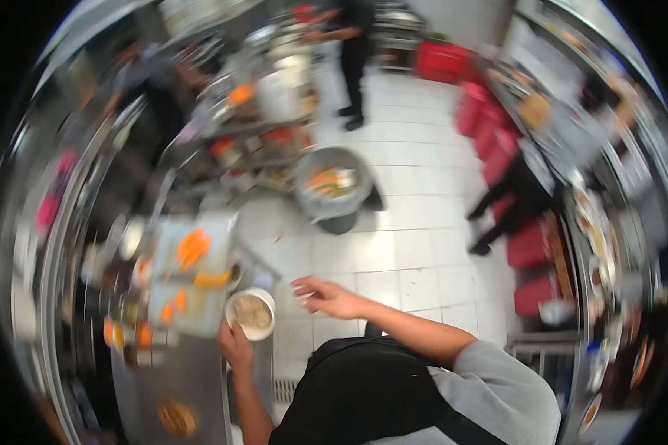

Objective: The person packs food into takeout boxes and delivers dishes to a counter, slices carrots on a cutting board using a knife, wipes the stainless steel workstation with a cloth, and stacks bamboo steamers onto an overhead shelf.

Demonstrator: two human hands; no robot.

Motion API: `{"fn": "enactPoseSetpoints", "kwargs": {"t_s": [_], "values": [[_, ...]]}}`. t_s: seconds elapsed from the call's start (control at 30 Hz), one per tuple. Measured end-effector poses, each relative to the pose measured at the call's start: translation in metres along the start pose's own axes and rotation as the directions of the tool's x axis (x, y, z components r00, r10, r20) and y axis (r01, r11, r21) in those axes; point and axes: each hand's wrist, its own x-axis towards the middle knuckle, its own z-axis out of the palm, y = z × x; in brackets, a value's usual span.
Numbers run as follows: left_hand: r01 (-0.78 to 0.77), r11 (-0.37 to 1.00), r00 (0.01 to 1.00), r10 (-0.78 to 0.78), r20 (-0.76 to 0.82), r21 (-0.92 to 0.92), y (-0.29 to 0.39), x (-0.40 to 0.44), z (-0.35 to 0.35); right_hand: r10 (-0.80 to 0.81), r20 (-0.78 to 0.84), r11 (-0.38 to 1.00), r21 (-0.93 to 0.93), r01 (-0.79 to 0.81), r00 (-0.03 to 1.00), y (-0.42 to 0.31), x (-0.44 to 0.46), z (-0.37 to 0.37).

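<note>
A round white tub (269, 326) is held out at the edge of the steel counter, my left hand (234, 344) gripping its near side. Inside it lies pale beige food (252, 311) in pieces or lumps; its kind is unclear. My right hand (322, 297) hovers over the floor to the right of the tub, apart from it, with its fingers loosely spread and nothing visible in them. To the left of the tub, a pale cutting board (172, 256) carries orange cut pieces (194, 248).
A grey bin (332, 211) lined with a bag and holding food scraps stands ahead on the tiled floor. Co-workers are at the left, at the back by a crowded table, and at the right counter (595, 311). Red bins (527, 252) line the right side.
</note>
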Motion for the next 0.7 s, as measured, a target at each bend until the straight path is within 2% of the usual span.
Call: {"fn": "enactPoseSetpoints", "kwargs": {"t_s": [0.07, 0.1, 0.2, 0.33, 0.37, 0.47, 0.5, 0.6, 0.7], "values": [[0.002, 0.990, 0.979, 0.027, 0.200, -0.143, 0.059, 0.005, 0.074, 0.000, -0.145, 1.000, 0.018, 0.002, 0.989, -0.002, -0.033, -0.044], [-0.029, 0.988, 0.956, 0.073, 0.284, -0.154, 0.076, 0.000, 0.104, 0.006, -0.198, 1.000, 0.029, 0.000, 0.980, -0.001, -0.053, -0.057], [-0.100, 0.965, 0.873, 0.201, 0.443, -0.242, 0.133, -0.016, 0.183, -0.003, -0.402, 0.999, -0.041, -0.015, 0.916, 0.032, -0.119, -0.115], [-0.117, 0.961, 0.706, 0.259, 0.659, -0.252, 0.174, -0.027, 0.250, 0.175, -0.554, 0.984, 0.107, -0.139, 0.814, 0.063, -0.174, -0.154], [-0.121, 0.945, 0.654, 0.306, 0.692, -0.303, 0.176, -0.027, 0.271, 0.213, -0.594, 0.977, 0.130, -0.169, 0.776, 0.062, -0.183, -0.161], [-0.155, 0.961, 0.532, 0.276, 0.801, -0.228, 0.205, -0.022, 0.312, 0.219, -0.670, 0.970, 0.229, -0.083, 0.709, 0.083, -0.201, -0.184], [-0.132, 0.956, 0.497, 0.291, 0.818, -0.260, 0.205, -0.018, 0.329, 0.278, -0.693, 0.953, 0.286, -0.100, 0.666, 0.083, -0.204, -0.194], [0.080, 0.909, 0.459, 0.331, 0.824, -0.410, 0.227, -0.011, 0.378, 0.358, -0.717, 0.883, 0.469, 0.034, 0.598, 0.119, -0.216, -0.235], [0.046, 0.923, 0.431, 0.326, 0.842, -0.381, 0.228, 0.010, 0.426, 0.433, -0.764, 0.810, 0.563, 0.166, 0.479, 0.127, -0.256, -0.274]]}}
